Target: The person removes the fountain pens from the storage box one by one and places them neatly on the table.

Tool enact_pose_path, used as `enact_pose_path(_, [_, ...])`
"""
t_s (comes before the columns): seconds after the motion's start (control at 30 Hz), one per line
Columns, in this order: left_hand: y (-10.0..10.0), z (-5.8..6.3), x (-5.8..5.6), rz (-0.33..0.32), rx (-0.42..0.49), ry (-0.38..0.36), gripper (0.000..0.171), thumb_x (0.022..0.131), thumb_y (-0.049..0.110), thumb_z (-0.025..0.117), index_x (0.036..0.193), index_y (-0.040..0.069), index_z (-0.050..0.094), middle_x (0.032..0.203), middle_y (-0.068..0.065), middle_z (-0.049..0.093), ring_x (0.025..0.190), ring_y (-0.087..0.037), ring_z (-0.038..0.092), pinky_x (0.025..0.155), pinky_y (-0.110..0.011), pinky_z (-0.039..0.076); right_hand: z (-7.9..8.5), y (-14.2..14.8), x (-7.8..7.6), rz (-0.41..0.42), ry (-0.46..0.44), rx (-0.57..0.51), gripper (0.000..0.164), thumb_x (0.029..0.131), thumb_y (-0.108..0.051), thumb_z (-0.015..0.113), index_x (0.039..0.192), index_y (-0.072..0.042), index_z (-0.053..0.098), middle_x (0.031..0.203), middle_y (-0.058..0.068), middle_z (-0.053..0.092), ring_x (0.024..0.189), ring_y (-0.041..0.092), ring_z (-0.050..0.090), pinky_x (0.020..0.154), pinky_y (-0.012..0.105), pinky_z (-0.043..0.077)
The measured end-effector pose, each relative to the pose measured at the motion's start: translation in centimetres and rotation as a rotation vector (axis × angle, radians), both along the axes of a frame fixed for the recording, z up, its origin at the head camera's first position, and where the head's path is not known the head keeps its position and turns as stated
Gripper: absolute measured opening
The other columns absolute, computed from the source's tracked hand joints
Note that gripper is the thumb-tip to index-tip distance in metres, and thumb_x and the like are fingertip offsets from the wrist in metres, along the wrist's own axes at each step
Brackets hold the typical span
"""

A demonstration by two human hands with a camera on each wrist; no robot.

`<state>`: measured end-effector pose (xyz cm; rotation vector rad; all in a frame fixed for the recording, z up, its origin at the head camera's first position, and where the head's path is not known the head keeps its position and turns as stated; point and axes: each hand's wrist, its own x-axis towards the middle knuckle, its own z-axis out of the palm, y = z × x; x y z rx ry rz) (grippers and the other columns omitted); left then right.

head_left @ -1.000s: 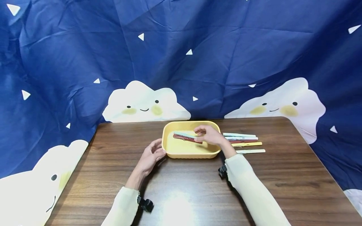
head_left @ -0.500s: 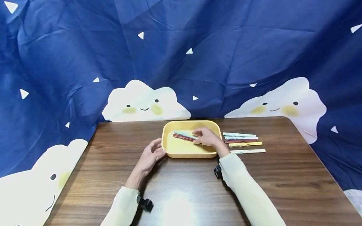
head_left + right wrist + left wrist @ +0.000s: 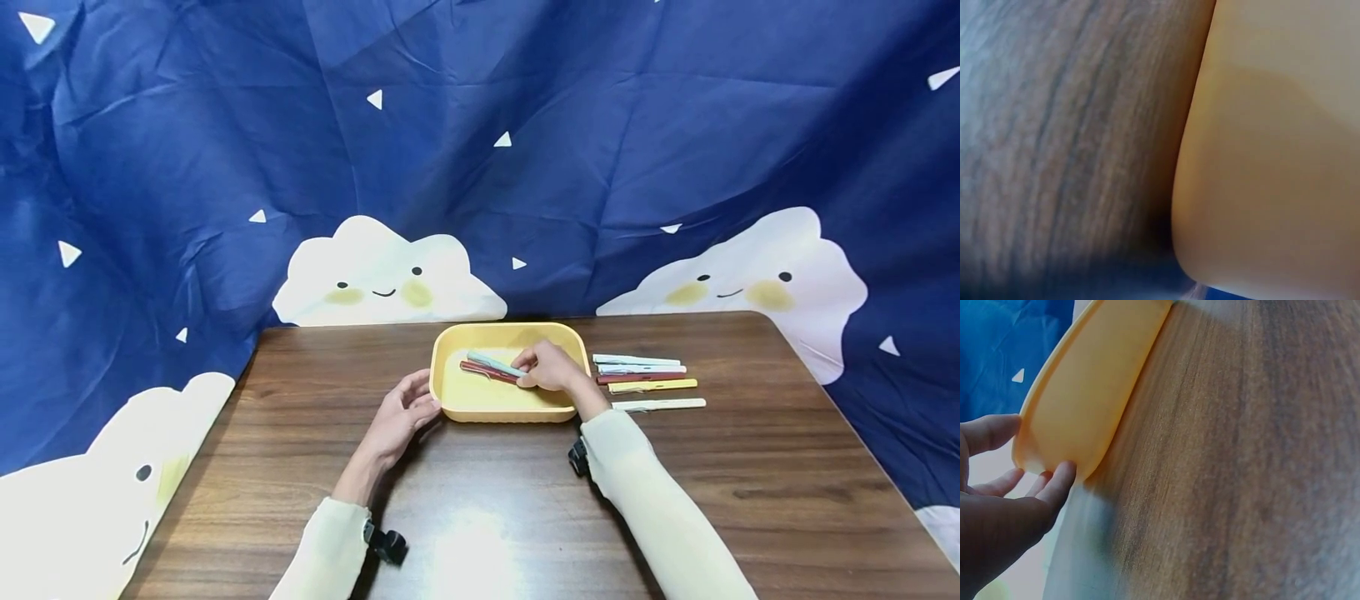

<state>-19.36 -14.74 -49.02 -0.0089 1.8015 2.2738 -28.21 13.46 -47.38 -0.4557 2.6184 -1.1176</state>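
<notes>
A yellow tray (image 3: pixel 510 415) stands near the table's back edge. In it lies a dark red pen (image 3: pixel 480 368), with a light blue pen (image 3: pixel 489 361) just behind it. My right hand (image 3: pixel 551 367) reaches in over the tray's right side and pinches the light blue pen near its right end, which the fingers partly cover. The fingertips of my left hand (image 3: pixel 401 412) touch the tray's left end; in the left wrist view the fingers lie fairly straight against its wall. The right wrist view shows the tray's wall (image 3: pixel 1266 187) but not the hand.
Right of the tray several pens lie side by side on the wooden table (image 3: pixel 480 475): pale blue ones, a dark red pen (image 3: pixel 645 377), a yellow pen (image 3: pixel 652 386) and a whitish pen (image 3: pixel 663 404). A blue cloth (image 3: pixel 450 150) with clouds hangs behind.
My right hand has moved slightly left and down in the tray and taken hold of the light blue pen, which has shifted right and tilted. The left hand stays at the tray's end.
</notes>
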Motion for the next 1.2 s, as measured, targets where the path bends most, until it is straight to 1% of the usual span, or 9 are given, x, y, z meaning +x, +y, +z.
enact_pose_path(0.17, [0.0, 0.0, 0.0, 0.002, -0.01, 0.002, 0.067, 0.091, -0.012, 0.06, 0.152, -0.006, 0.033, 0.146, -0.03, 0.04, 0.129, -0.038, 0.046, 0.104, -0.037, 0.05, -0.2, 0.0, -0.1, 0.019, -0.009, -0.013, 0.024, 0.082, 0.004, 0.077, 0.105, 0.001, 0.077, 0.088, 0.004, 0.07, 0.081, 0.015, 0.059, 0.073, 0.026, 0.05])
enact_pose_path(0.33, [0.0, 0.1, 0.1, 0.006, -0.011, 0.004, 0.067, 0.09, -0.011, 0.061, 0.152, -0.004, 0.034, 0.145, -0.029, 0.041, 0.129, -0.037, 0.046, 0.103, -0.037, 0.05, -0.1, 0.0, 0.1, 0.011, -0.001, -0.038, 0.022, 0.083, 0.005, 0.074, 0.105, 0.002, 0.076, 0.089, 0.006, 0.07, 0.08, 0.016, 0.059, 0.071, 0.026, 0.05])
enact_pose_path(0.47, [0.0, 0.1, 0.1, 0.006, -0.005, 0.004, 0.067, 0.09, -0.012, 0.061, 0.152, -0.004, 0.034, 0.145, -0.029, 0.041, 0.129, -0.037, 0.046, 0.103, -0.037, 0.051, 0.2, 0.1, 0.2, 0.003, 0.016, -0.052, 0.024, 0.082, 0.006, 0.074, 0.105, 0.003, 0.076, 0.09, 0.007, 0.07, 0.08, 0.017, 0.059, 0.07, 0.026, 0.049])
enact_pose_path(0.7, [0.0, 0.0, 0.1, 0.008, -0.001, 0.006, 0.068, 0.09, -0.012, 0.061, 0.152, -0.004, 0.034, 0.145, -0.03, 0.041, 0.128, -0.037, 0.046, 0.101, -0.034, 0.052, 0.5, -0.1, 0.3, 0.01, 0.038, -0.119, 0.024, 0.08, 0.009, 0.073, 0.104, 0.003, 0.076, 0.091, 0.009, 0.071, 0.073, 0.016, 0.057, 0.064, 0.025, 0.05])
enact_pose_path(0.9, [0.1, 0.0, 0.1, 0.01, 0.005, 0.009, 0.068, 0.09, -0.013, 0.061, 0.151, -0.004, 0.035, 0.144, -0.03, 0.041, 0.128, -0.037, 0.046, 0.1, -0.033, 0.052, 0.8, -0.1, 0.3, 0.013, 0.067, -0.1, 0.025, 0.08, 0.006, 0.075, 0.105, 0.0, 0.077, 0.095, 0.008, 0.073, 0.071, 0.014, 0.056, 0.063, 0.026, 0.049])
enact_pose_path(1.0, [0.1, -0.1, 0.0, 0.007, 0.006, 0.005, 0.067, 0.09, -0.013, 0.061, 0.151, -0.004, 0.035, 0.145, -0.029, 0.041, 0.13, -0.038, 0.045, 0.101, -0.034, 0.052, 1.1, -0.1, 0.5, 0.008, 0.068, -0.11, 0.026, 0.08, 0.006, 0.076, 0.106, 0.001, 0.076, 0.095, 0.008, 0.072, 0.069, 0.013, 0.055, 0.062, 0.026, 0.049])
enact_pose_path(1.2, [0.0, -0.2, 0.0, 0.004, 0.004, 0.004, 0.067, 0.09, -0.012, 0.06, 0.151, -0.004, 0.035, 0.146, -0.03, 0.04, 0.132, -0.039, 0.043, 0.101, -0.033, 0.051, 2.0, -0.1, 1.2, -0.007, 0.052, -0.164, 0.028, 0.08, 0.009, 0.074, 0.107, 0.003, 0.075, 0.09, 0.01, 0.068, 0.068, 0.013, 0.053, 0.061, 0.025, 0.047])
